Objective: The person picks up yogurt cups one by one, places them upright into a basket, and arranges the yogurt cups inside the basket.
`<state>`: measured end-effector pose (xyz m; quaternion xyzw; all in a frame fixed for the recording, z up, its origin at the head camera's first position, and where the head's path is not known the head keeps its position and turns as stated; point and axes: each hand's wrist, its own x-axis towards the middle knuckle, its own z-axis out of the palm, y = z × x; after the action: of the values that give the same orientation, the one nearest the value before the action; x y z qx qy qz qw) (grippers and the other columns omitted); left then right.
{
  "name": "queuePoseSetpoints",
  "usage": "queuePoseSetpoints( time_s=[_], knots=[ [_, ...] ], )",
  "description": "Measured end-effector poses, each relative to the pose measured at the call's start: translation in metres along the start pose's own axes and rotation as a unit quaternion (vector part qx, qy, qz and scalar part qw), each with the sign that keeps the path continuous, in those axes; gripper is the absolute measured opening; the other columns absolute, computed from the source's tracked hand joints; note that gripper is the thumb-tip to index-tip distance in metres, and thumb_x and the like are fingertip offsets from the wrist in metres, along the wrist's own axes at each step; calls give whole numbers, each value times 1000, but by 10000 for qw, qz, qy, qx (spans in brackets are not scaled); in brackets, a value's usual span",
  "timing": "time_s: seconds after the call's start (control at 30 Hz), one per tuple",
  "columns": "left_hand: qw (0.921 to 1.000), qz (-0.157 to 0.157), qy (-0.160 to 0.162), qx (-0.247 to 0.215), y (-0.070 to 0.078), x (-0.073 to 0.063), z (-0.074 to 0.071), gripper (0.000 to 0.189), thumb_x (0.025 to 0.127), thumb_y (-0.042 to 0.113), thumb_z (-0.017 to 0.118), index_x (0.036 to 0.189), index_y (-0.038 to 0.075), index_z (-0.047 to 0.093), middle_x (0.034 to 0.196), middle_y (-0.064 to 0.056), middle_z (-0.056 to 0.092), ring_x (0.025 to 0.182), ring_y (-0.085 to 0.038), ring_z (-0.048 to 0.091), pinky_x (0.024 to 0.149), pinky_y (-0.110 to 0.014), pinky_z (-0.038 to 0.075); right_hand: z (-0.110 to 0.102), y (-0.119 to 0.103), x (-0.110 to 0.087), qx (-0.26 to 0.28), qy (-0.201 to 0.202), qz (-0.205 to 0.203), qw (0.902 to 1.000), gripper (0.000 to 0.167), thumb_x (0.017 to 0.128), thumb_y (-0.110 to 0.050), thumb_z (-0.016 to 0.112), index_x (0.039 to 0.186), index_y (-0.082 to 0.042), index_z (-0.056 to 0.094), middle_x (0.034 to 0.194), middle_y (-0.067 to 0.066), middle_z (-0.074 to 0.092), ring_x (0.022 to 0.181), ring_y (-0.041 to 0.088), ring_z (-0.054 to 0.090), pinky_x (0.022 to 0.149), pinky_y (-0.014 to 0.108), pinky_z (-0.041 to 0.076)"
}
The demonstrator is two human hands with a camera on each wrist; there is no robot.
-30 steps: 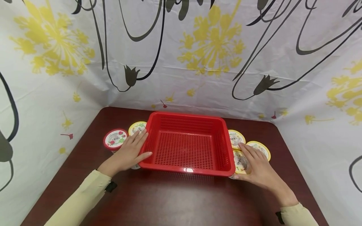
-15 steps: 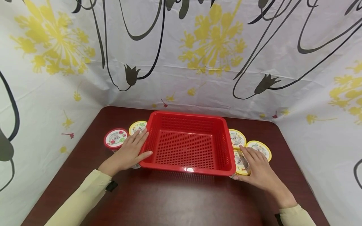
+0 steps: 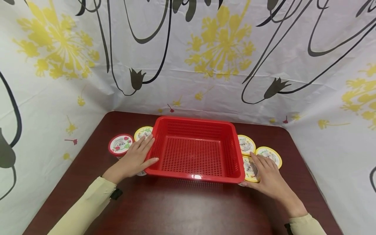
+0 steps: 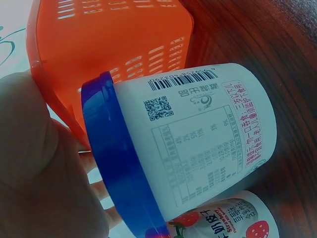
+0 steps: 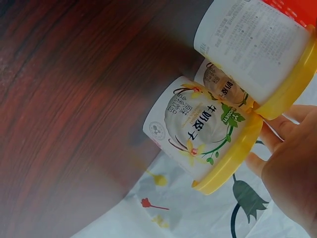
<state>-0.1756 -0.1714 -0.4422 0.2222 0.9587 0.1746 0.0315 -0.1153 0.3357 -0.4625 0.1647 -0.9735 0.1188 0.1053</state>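
Note:
A red plastic basket [image 3: 191, 156] stands between my hands, nothing in it. My left hand [image 3: 132, 164] lies at its left side, fingers straight and thumb reaching to the rim. It covers a blue-lidded cup [image 4: 198, 144], which the left wrist view shows beside the basket. A red-lidded cup [image 3: 120, 144] and a yellow-lidded cup [image 3: 143, 133] stand close by. My right hand [image 3: 271, 179] rests spread at a yellow-lidded cup [image 3: 249, 169] against the basket's right side, with thumb and fingers apart. Two more yellow-lidded cups, one behind [image 3: 246, 144] and one outermost [image 3: 269, 156], stand there.
A dark reddish wooden table [image 3: 188, 209] carries everything. White cloth [image 3: 182, 85] with yellow and dark flower prints hangs close behind it and along both sides.

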Motion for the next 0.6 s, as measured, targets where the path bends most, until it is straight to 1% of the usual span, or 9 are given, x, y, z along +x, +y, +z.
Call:
queuePoseSetpoints(
  time_s=[0.2, 0.4, 0.6],
  knots=[
    [10000, 0, -5, -24, 1, -1, -1, 93, 90, 52, 63, 160, 15, 14, 169, -5, 9, 154, -38, 10, 117, -67, 27, 0, 0, 0, 91, 37, 23, 9999, 116, 63, -65, 82, 150, -4, 37, 138, 21, 53, 127, 38, 41, 104, 62, 31],
    [10000, -11, -51, -40, 2, -1, -2, 93, 90, 56, 60, 160, 16, 14, 169, -4, 9, 155, -37, 9, 117, -67, 26, 1, 2, -1, 115, 146, -44, 9998, 116, 63, -62, 84, 150, -2, 37, 137, 20, 54, 125, 38, 43, 103, 60, 33],
    [10000, -23, -43, -50, 2, -1, -3, 94, 89, 53, 63, 160, 17, 13, 169, -3, 9, 154, -37, 9, 116, -67, 28, 2, 2, -2, 161, 174, -45, 9997, 115, 63, -60, 85, 150, -2, 37, 137, 20, 54, 125, 38, 43, 103, 60, 33]
  ],
)
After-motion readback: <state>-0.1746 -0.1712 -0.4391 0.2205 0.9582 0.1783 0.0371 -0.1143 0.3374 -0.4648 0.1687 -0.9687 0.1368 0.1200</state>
